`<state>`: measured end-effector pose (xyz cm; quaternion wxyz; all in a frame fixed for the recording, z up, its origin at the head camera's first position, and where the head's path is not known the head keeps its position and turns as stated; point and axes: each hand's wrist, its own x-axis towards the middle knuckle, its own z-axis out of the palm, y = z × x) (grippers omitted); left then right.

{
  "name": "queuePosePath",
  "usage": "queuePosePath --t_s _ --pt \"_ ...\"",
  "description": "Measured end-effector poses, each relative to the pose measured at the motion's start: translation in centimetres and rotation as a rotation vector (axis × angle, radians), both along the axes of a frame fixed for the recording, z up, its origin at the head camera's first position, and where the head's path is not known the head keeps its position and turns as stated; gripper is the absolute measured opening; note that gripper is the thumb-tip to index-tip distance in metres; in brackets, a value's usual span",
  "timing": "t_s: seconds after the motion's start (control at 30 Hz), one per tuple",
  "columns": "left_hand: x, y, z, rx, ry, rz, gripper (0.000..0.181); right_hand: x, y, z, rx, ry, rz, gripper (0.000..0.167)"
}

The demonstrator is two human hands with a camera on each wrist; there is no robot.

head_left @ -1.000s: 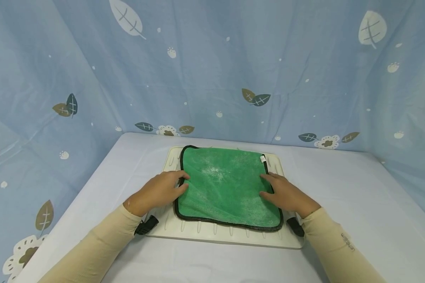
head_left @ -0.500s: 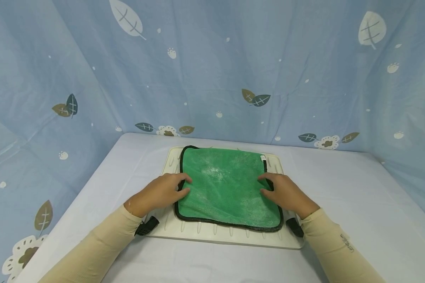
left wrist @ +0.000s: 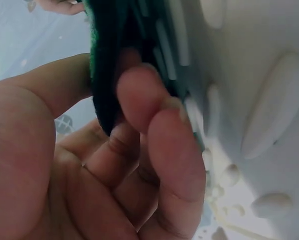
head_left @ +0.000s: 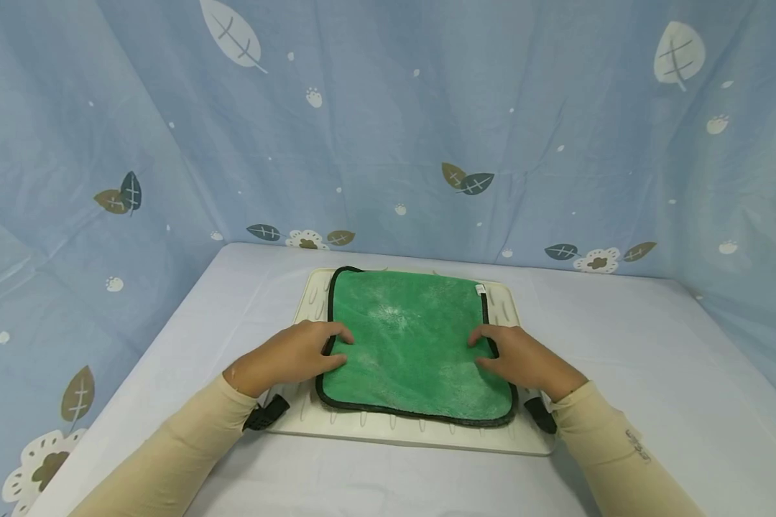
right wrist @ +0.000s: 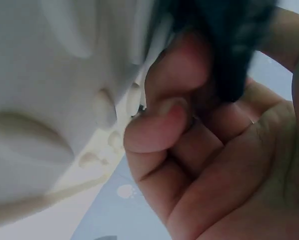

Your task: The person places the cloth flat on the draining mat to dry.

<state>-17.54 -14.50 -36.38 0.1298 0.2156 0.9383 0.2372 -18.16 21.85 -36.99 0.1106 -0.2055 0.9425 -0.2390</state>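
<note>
A green towel (head_left: 404, 345) with a dark edging lies on a cream ribbed mat (head_left: 349, 426). At its left side my left hand (head_left: 297, 353) grips the edge; in the left wrist view the dark edging (left wrist: 103, 85) runs between the thumb and the curled fingers (left wrist: 175, 155). My right hand (head_left: 524, 357) holds the opposite edge the same way. The right wrist view has the towel's dark border (right wrist: 234, 55) between the thumb and the bent fingers (right wrist: 154, 132), which are tucked beneath it. Both hands hide parts of the side edges.
A white cloth covers the table (head_left: 388, 477). Behind it and along both sides hangs a blue curtain (head_left: 388, 129) with leaf and flower prints. Black devices (head_left: 268, 414) sit at the wrists. A small white tag (head_left: 480, 289) marks the towel's far right corner.
Both hands have shifted slightly toward the near side, and their fingers now bend around the towel's edges. The towel's near edge has crept a little closer; the mat stays put.
</note>
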Motion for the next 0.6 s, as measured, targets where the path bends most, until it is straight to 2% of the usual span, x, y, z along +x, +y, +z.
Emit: queuePosePath --t_s 0.1,0.3,0.6 --pt "0.0 -0.2 0.1 -0.002 -0.022 -0.018 0.029 0.1 0.1 0.1 0.009 -0.031 0.007 0.03" --pt "0.0 -0.5 0.1 -0.033 -0.082 -0.054 0.03 0.3 0.1 0.5 0.055 -0.04 0.053 0.026" --pt "0.3 -0.7 0.4 -0.023 -0.125 -0.083 0.029 0.9 0.1 1.3 0.075 -0.099 0.112 0.026"
